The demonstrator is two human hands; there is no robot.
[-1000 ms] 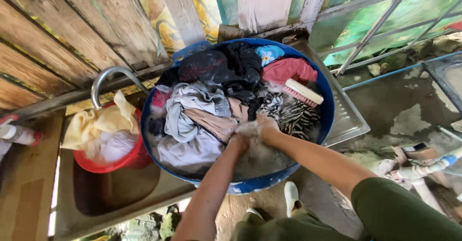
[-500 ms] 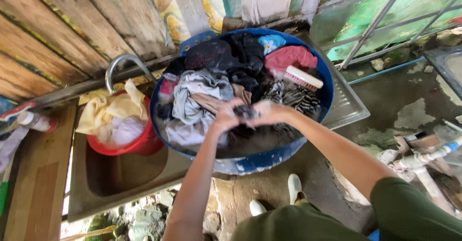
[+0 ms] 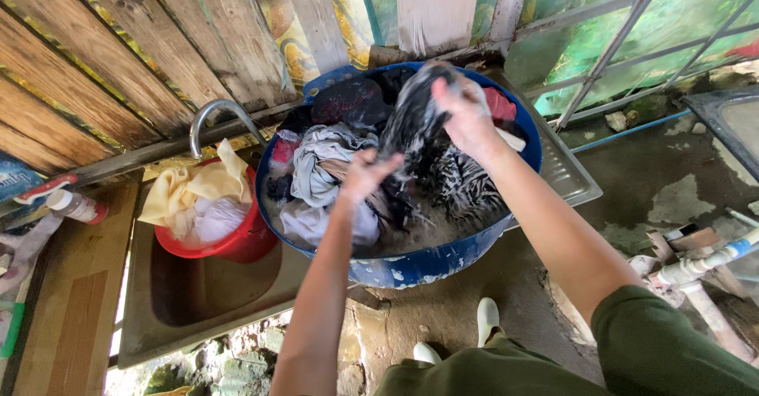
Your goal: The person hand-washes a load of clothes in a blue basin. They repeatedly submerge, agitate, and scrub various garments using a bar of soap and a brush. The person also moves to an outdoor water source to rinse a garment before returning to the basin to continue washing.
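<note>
**Wet dark cloth lifted over a blue washtub**

A round blue plastic tub (image 3: 443,265), its outer wall scuffed and spotted with suds, sits on a dull metal sink top (image 3: 577,179) against a wall of rough, weathered wooden planks (image 3: 103,64). The tub is heaped with soaked laundry: a crumpled grey garment (image 3: 320,163), a black-and-white zebra-striped piece (image 3: 466,186), dark bundles toward the back and a red cloth (image 3: 500,103) near the far rim, all lying in cloudy, soapy water.

The right hand (image 3: 466,115) is raised above the tub, fingers closed round the top of a dark wet garment (image 3: 411,131) that hangs limp and glistening from it down into the pile (the motion blurs its upper end). The right forearm slants up from the lower right, out of a green sleeve (image 3: 672,348).

The left hand (image 3: 365,175) sits lower, just beside the hanging cloth, fingers partly spread and loosely curled; it touches the garment's side, though whether it truly grips cannot be told. The left arm rises bare and nearly straight from the bottom edge.

To the left, a red bucket (image 3: 237,242) holding pale yellow and white cloth stands in the sink basin under a curved metal tap (image 3: 213,115). White shoes (image 3: 486,321) show below on the cracked concrete floor.
</note>
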